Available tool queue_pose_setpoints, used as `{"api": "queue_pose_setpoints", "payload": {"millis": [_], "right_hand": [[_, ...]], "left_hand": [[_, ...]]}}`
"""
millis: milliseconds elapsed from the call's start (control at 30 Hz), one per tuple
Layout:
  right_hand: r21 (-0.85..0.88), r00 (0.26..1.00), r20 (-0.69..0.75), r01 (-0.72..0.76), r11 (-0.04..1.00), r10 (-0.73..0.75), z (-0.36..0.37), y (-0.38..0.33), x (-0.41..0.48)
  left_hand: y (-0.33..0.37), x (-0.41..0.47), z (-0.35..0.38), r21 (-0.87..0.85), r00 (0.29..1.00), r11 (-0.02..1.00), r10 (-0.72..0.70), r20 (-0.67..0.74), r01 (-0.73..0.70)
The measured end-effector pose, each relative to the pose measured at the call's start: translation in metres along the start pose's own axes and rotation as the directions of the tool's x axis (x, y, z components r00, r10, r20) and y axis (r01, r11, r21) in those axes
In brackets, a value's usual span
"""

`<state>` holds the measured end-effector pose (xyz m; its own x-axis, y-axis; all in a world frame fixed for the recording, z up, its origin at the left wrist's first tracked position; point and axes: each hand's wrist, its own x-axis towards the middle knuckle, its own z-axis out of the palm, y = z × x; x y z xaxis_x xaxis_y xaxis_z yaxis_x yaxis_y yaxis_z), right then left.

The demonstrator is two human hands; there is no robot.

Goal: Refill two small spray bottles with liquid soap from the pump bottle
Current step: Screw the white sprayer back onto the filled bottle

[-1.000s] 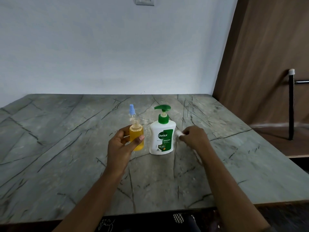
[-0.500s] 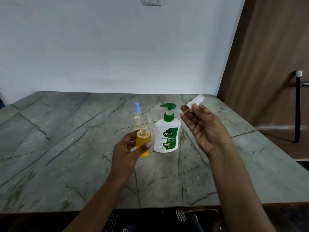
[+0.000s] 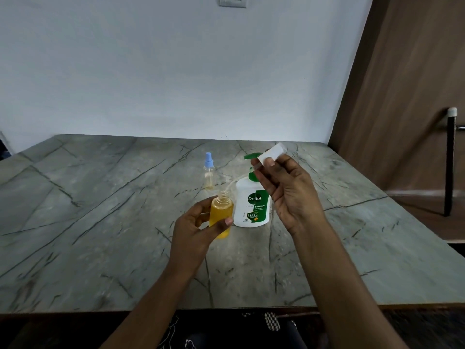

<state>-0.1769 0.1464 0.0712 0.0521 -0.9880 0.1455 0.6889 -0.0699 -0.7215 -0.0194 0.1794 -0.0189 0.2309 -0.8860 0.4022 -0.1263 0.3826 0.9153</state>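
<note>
Work surface: a grey-green stone-pattern table [image 3: 100,222] with dark veining. Its far edge meets a plain pale wall [image 3: 176,71], which carries a switch plate [image 3: 232,1] at top centre. A brown wood-grain panel [image 3: 402,96] closes the room on the right. A black post [image 3: 450,167] with a white cap stands beyond the table's right edge, well apart from the work. The white pump bottle [image 3: 251,210] with a green head stands upright near the table's middle. A small clear spray bottle [image 3: 209,172] with a blue head stands behind it to the left. The left hand [image 3: 193,230] grips an uncapped small bottle [image 3: 221,212] full of yellow liquid, just left of the pump bottle. The right hand [image 3: 289,195] is raised before the pump head and pinches a white spray cap [image 3: 273,156]. The cap's thin dip tube [image 3: 235,183] curves down to the yellow bottle's neck; whether its tip is inside cannot be told. Broad stretches of tabletop lie left of the hands, right of them, and toward the near edge.
</note>
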Motion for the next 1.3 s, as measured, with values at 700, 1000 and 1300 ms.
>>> {"api": "queue_pose_setpoints", "payload": {"millis": [700,1000,1300], "right_hand": [[-0.739,0.931,0.335,0.164,0.653,0.146,0.002,-0.002,0.009],[-0.754,0.893,0.365,0.116,0.647,0.265,0.003,0.007,0.015],[-0.882,0.926,0.34,0.252,0.398,0.167,0.009,0.011,0.013]], "left_hand": [[0.001,0.002,0.0,0.03,0.999,1.0,0.003,0.038,-0.004],[0.003,0.008,-0.001,0.007,0.999,1.0,0.021,0.036,-0.021],[-0.002,0.007,0.001,0.027,1.0,1.0,-0.007,0.029,0.006]]}}
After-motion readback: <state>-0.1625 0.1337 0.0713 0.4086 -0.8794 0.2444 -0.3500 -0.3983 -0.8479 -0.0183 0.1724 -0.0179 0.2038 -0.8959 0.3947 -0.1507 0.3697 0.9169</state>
